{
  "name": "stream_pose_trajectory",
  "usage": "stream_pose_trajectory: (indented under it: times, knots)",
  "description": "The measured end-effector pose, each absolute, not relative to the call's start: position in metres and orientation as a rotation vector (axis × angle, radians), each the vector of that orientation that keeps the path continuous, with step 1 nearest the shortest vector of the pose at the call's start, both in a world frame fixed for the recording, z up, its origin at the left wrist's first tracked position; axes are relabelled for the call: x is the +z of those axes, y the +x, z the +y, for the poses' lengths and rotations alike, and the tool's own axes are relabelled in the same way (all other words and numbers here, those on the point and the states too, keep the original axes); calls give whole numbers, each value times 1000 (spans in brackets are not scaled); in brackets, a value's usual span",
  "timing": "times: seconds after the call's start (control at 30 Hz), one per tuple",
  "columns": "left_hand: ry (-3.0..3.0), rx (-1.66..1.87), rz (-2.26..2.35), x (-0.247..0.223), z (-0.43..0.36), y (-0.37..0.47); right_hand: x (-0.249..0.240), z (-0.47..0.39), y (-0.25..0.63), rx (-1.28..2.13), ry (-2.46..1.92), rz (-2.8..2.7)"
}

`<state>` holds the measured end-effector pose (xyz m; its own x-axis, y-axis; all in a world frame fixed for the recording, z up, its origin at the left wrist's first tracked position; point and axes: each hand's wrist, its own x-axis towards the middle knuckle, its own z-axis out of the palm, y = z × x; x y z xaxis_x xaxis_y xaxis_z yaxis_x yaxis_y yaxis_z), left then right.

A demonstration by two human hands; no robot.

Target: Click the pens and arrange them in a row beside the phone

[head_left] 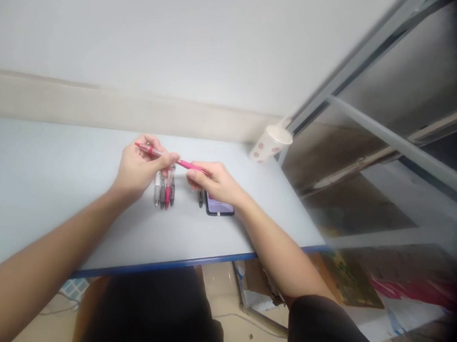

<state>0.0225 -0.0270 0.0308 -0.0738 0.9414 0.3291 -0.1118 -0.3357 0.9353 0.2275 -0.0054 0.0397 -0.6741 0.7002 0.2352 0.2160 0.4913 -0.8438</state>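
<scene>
A pink-red pen (186, 164) with a clear barrel is held between both hands above the table. My left hand (140, 164) is closed on its clear upper part, thumb along the barrel. My right hand (216, 180) pinches the pink grip end. Below and between the hands, several pens lie side by side: a white one (157, 192), grey ones, and a pink one (168, 191). Their upper ends are partly hidden by my left hand. Under my right hand lie a dark pen (200, 199) and a phone (219, 207) with a lit screen, both partly covered.
A paper cup (270, 143) with red flower prints stands at the table's back right corner. The pale table (163, 246) has a blue front edge and meets a wall behind. A metal-framed shelf (369, 122) rises on the right. An open cardboard box (259, 285) sits below the table.
</scene>
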Motion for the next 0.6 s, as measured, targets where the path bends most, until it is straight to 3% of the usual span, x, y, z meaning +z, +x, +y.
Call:
stream_pose_trajectory:
  times: [0.2, 0.33, 0.43, 0.6]
  knots:
    - [1544, 1635, 1207, 36, -30, 13, 47, 4, 238, 1340, -768, -2021]
    - [1907, 1473, 1356, 37, -31, 6, 52, 11, 248, 1417, -759, -2032]
    - [1969, 1273, 1339, 38, -28, -1, 55, 14, 255, 1335, -785, -2143]
    - [1836, 1053, 1271, 36, -17, -14, 55, 12, 257, 917, -853, -2369]
